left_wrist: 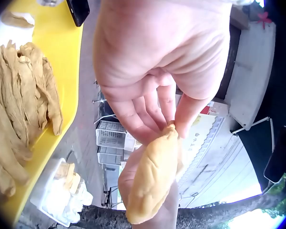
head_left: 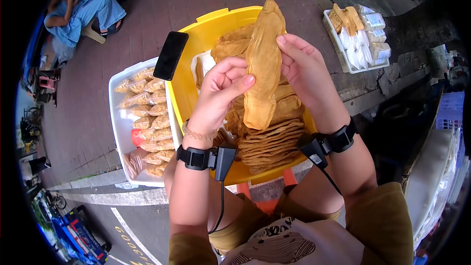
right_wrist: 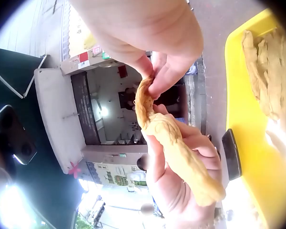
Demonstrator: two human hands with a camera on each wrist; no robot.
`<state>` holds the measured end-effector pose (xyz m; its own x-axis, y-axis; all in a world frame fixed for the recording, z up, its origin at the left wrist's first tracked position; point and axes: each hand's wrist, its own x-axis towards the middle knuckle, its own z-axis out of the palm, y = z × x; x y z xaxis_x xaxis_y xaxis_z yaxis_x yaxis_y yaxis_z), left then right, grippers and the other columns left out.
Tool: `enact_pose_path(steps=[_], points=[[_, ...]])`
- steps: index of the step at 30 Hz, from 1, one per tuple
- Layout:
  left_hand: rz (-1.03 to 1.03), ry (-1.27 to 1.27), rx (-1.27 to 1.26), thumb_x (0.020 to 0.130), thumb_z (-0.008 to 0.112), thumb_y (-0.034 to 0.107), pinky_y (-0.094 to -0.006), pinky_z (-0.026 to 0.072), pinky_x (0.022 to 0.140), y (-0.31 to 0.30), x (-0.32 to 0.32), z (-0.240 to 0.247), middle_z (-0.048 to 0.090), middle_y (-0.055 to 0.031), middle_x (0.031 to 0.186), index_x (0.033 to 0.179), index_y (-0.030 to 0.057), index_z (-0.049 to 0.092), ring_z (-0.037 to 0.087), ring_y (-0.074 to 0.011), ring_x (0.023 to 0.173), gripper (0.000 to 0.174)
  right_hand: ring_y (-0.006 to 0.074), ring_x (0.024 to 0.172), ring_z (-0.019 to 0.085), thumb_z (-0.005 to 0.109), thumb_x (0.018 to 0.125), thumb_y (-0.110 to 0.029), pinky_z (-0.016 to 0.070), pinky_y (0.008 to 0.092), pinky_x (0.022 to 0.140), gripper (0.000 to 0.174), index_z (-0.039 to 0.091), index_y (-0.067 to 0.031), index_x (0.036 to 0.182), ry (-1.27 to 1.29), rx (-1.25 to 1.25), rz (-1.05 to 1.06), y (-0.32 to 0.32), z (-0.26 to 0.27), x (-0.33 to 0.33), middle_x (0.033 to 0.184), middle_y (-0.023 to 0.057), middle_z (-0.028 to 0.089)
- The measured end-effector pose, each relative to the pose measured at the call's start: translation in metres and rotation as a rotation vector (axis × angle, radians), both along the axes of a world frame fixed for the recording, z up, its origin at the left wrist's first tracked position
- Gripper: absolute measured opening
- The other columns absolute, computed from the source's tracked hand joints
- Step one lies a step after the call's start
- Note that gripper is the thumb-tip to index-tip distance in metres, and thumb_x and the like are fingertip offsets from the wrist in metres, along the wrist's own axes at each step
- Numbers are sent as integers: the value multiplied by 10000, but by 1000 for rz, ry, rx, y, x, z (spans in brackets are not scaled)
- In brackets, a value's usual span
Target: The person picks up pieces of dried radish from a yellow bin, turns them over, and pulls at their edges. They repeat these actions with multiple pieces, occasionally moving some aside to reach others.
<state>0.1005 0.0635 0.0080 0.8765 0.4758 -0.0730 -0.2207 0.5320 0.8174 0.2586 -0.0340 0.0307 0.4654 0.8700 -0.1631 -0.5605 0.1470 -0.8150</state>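
A long, flat golden-brown fried strip (head_left: 264, 68), wrinkled and puffy like fried dough or bean curd, is held up over a yellow tub (head_left: 184, 93). My left hand (head_left: 223, 91) pinches its left edge, thumb on the near face. On the opposite edge, higher up, the thumb and fingers of my right hand (head_left: 306, 68) pinch it too. Both wrist views show the strip (left_wrist: 153, 179) nearly edge-on between the two hands. Below it, a row of similar fried strips (head_left: 270, 145) stands packed in the tub, with more strips (head_left: 230, 44) at the far end.
A black phone (head_left: 170, 56) rests at the tub's left rim. Left of that, a white bin (head_left: 117, 113) holds bagged golden-brown food. At the far right, a white tray (head_left: 365, 68) carries blocks and packed bags. Someone in blue (head_left: 88, 7) sits at the upper left.
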Motion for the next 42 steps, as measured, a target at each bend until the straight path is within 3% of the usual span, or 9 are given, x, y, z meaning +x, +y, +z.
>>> enact_pose_path(steps=[7,10,13,16,19,22,24,31,42], points=[[63,257,252,923,573,205,-260,439,895,0,3,-1,567,-95,1190,1265,35,484,537,-124,1056,392,125,925,628,563,902,-68,507,261,789,149,603,-57,1045,-121,156,-22,-2,-2,0,1023,66,657],[-13,-57,-433,935,440,473,-385,381,1012,7,-1,5,413,-142,1344,1366,51,379,461,-250,1199,606,136,963,617,557,896,-44,492,277,844,156,600,-42,1046,-287,237,223,-2,9,-4,1074,96,647],[25,-161,-443,956,448,343,-382,385,1018,10,-1,5,417,-156,1343,1381,43,344,442,-248,1231,530,137,984,595,594,856,-20,455,285,895,168,599,-33,1023,-346,212,467,1,2,-13,1059,102,638],[164,-142,-208,932,448,61,-313,403,1015,6,1,4,397,-168,1367,1383,20,322,437,-225,1241,470,114,890,558,635,806,-29,442,232,800,182,576,-29,978,-883,21,5,6,-16,-31,927,33,579],[240,-210,-220,885,433,-97,-285,410,1020,11,-1,3,372,-170,1393,1385,15,310,429,-220,1253,527,103,880,532,636,834,-72,447,237,802,337,501,-39,1141,-594,-154,-113,9,-21,-53,944,38,549],[251,-209,-161,914,443,8,-340,399,1031,15,-4,6,339,-187,1416,1404,23,279,385,-246,1292,516,106,887,539,600,871,-85,453,249,807,478,366,-39,1285,-325,-181,358,12,-28,-45,997,65,551],[225,-359,-237,939,422,217,-452,324,1078,20,-7,7,241,-202,1475,1450,57,185,316,-332,1333,587,109,895,544,581,879,-75,456,254,809,533,307,-33,1334,-284,-84,393,13,-30,-49,1020,80,554],[182,-684,-499,948,370,364,-416,272,1091,43,-25,17,197,-265,1475,1448,51,202,180,-353,1392,613,106,874,578,543,871,-16,467,250,778,731,114,-46,1463,-399,-180,646,5,-23,-51,997,100,597],[268,-666,-499,963,369,312,-421,332,1056,51,-32,8,242,-263,1458,1406,33,280,283,-371,1347,531,95,864,590,510,854,36,479,230,746,714,169,-102,1466,-260,-106,539,9,-20,-49,978,81,618]])
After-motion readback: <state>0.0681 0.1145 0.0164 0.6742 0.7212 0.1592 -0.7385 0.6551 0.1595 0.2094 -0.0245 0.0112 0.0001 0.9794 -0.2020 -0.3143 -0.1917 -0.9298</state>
